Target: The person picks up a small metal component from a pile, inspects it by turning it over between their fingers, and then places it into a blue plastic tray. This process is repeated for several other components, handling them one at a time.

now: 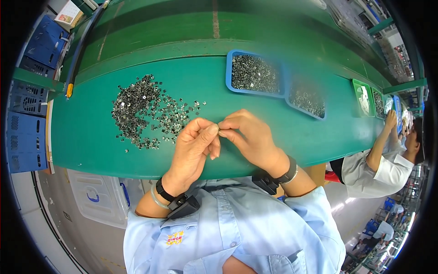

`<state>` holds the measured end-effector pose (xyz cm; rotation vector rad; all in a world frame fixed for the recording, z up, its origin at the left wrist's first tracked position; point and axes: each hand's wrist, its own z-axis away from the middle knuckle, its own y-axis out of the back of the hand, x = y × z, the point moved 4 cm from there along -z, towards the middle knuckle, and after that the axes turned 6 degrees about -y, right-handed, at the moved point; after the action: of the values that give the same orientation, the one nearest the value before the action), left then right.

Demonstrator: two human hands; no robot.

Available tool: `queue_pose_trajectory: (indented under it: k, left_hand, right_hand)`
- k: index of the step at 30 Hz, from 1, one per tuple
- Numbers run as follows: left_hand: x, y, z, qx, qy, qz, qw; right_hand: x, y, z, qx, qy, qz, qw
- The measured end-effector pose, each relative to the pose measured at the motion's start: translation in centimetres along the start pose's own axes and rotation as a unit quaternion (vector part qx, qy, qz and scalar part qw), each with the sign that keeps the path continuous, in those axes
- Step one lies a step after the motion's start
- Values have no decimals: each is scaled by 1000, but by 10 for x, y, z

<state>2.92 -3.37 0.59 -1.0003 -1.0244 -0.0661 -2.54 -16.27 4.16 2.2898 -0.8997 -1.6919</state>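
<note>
My left hand (198, 141) and my right hand (251, 139) meet fingertip to fingertip above the green tabletop (86, 132). Both pinch at the same spot; a tiny dark piece seems to sit between the fingertips, mostly hidden by them. Just beyond and left of my left hand spreads a loose pile of small black and silver square parts (137, 102), thinning out toward my fingers. Past my right hand stands a blue tray (230, 89) filled with similar small parts. A second blue tray (308, 115) adjoins it on the right, also holding small parts and partly blurred.
Farther right are green trays (356, 86) with white and dark pieces, where a co-worker (378, 171) in a white shirt reaches in. Blue crates (27, 141) stand at the left. A lidded clear plastic box (98, 198) lies below the table edge. A yellow-ended cutter (70, 90) rests at the far left.
</note>
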Motion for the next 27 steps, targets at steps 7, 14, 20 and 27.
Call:
queue_pose_trajectory:
  k: [7, 14, 20, 27]
  left_hand:
    - [9, -9, 2, -20, 19, 44, 999]
    - [1, -11, 4, -72, 16, 125, 989]
    - [2, -12, 4, -102, 16, 156, 982]
    - [9, -17, 6, -59, 10, 91, 994]
  right_hand:
    - [2, 4, -2, -5, -6, -81, 997]
    - [-3, 6, -1, -15, -11, -136, 991]
    - [-11, 7, -3, -13, 33, -106, 994]
    - [-14, 8, -3, -12, 65, -68, 996]
